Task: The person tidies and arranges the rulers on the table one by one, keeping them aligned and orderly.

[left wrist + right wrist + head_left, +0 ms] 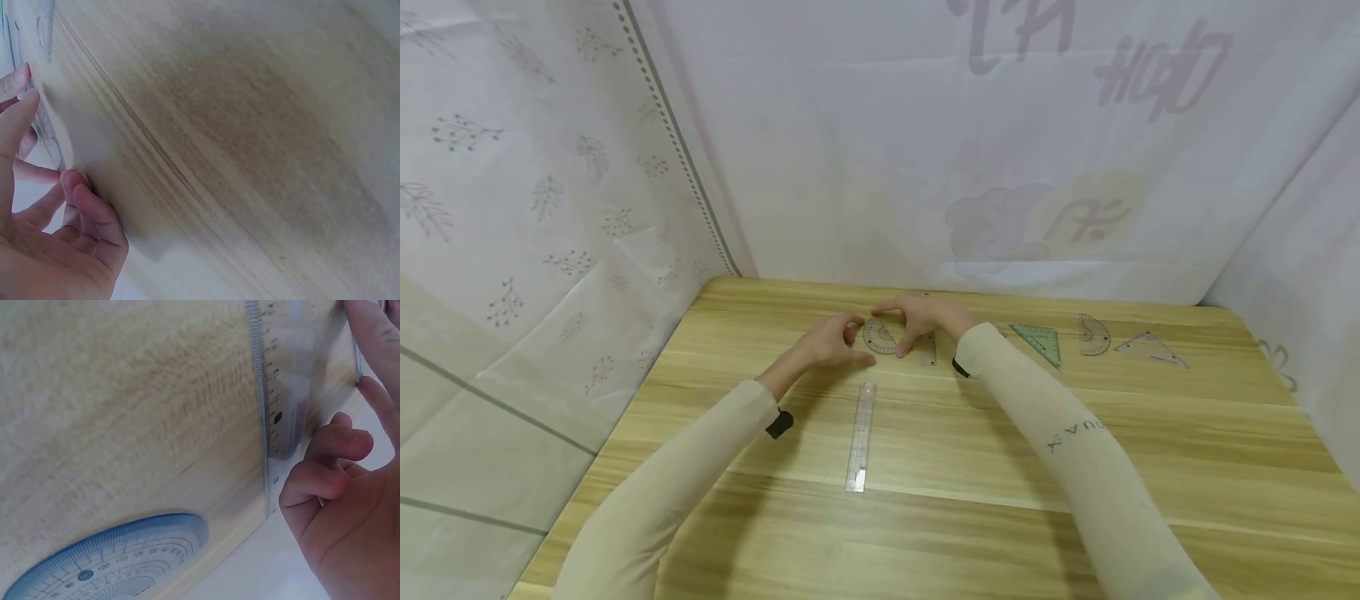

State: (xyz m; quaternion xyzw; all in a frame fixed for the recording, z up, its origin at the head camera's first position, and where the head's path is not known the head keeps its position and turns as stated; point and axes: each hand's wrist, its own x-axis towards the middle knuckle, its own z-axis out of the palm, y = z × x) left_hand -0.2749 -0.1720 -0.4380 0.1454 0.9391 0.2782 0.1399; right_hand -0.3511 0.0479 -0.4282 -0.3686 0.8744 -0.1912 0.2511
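Observation:
A clear protractor (877, 336) lies on the wooden table between my two hands, its round edge facing left. My right hand (922, 318) spans its straight side, thumb at the near corner and a finger at the far one. On the curved side is my left hand (831, 342), fingers bent loosely close to the rim; contact is hard to make out. Under the right palm lies a clear ruler (287, 394), partly covered in the head view. Nearer the body is another clear ruler (861, 437), standing lengthwise.
To the right lie a green set square (1041, 340), another protractor (1093, 335) and a clear set square (1152, 348). A blue-rimmed protractor (112, 556) shows in the right wrist view. White printed cloth (850, 167) hangs behind the table (970, 517).

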